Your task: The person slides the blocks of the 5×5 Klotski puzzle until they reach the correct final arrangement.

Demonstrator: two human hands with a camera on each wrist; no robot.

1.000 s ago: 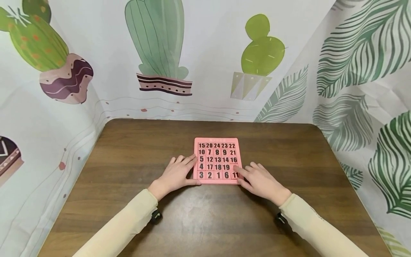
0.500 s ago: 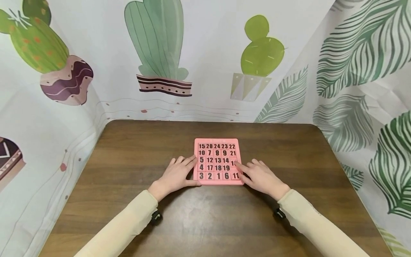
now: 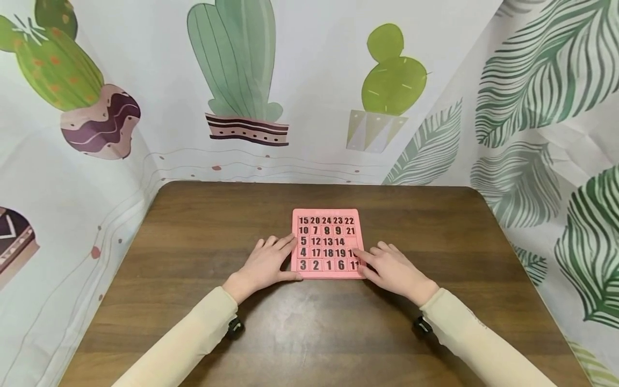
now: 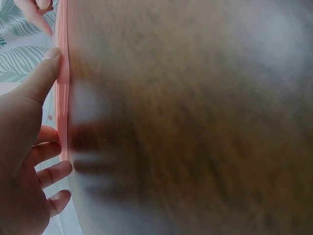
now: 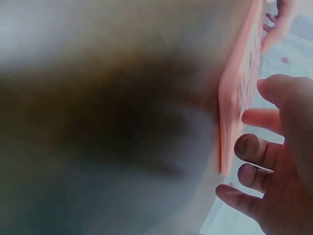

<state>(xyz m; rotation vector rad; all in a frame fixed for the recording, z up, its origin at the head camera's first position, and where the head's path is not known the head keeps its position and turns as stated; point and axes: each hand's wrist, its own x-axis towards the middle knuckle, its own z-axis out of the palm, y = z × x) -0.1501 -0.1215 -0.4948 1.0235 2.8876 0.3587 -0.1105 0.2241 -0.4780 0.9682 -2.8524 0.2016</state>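
Head view: pink puzzle (image 3: 322, 247) on desk (image 3: 290, 336), toward far edge. Left hand (image 3: 263, 262), spread, touches its left side; right hand (image 3: 393, 269), spread, touches right-column tile (image 3: 351, 253), gap (image 3: 351, 242) just beyond, farther from person.

My right hand (image 5: 287, 159) touches the pink board (image 5: 231, 98) with the index finger; beyond it, my left hand (image 5: 282, 25) is partly visible.
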